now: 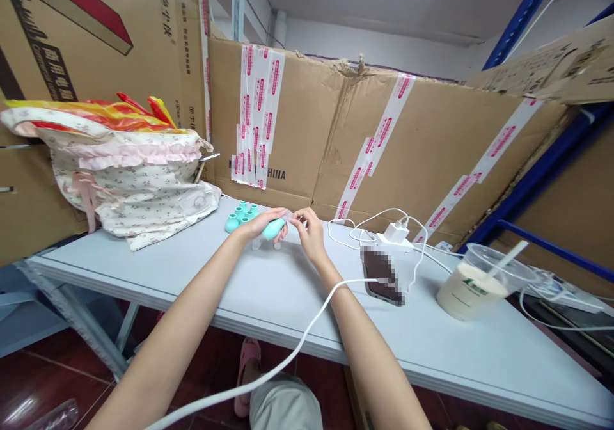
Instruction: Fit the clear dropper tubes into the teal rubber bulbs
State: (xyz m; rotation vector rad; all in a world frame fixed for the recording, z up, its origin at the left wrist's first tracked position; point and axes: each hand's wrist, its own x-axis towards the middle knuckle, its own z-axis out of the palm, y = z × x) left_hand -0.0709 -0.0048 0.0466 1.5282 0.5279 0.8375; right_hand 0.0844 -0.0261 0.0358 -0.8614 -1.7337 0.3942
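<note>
My left hand (265, 220) is closed round a small turquoise bottle-like piece (273, 228), which lies tilted in the fingers. At its far end is a small translucent part (287, 215), and my right hand (307, 226) pinches there with thumb and fingertips. Just behind my left hand stand several turquoise round-bodied pieces (232, 222) with open necks, grouped together. Under my hands, on the grey table (288, 289), lie a few small clear pieces (277, 246), too small to make out exactly.
A phone (382, 276) leans right of my right forearm, near a white charger (396, 232) and loose cables. Farther right is a plastic cup (472, 289) with a straw. A floral bag (129, 180) sits at the left. Taped cardboard (307, 116) walls the back; a white cable (288, 359) crosses in front.
</note>
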